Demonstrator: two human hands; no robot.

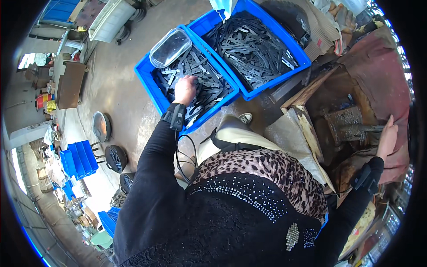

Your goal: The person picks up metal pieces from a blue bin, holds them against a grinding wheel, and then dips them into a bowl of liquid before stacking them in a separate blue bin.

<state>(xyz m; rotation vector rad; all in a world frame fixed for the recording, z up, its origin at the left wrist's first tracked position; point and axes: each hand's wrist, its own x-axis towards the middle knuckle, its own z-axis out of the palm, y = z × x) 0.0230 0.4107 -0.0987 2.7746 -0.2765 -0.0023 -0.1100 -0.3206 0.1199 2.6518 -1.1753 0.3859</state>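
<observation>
My left hand [185, 89] reaches into the left blue crate [149, 88], its fingers curled down among flat dark metal strips [205, 76]. The fingertips are partly hidden, so whatever they grip cannot be made out. Far to the right, my right hand [388, 140] lies against a dark red cloth [378, 66], with at least one finger stretched out. Beside it, a metal bar [362, 127] runs from a worn metal block [340, 123] inside a wooden-framed recess. A clear plastic tub [171, 48] sits on the left crate's far corner.
A second blue crate [249, 94], full of similar strips, adjoins the first. A light blue face mask [223, 8] hangs at its far edge. Round metal pans [101, 126] and blue bins [80, 160] stand to the left. My shoe [245, 118] is by the crates.
</observation>
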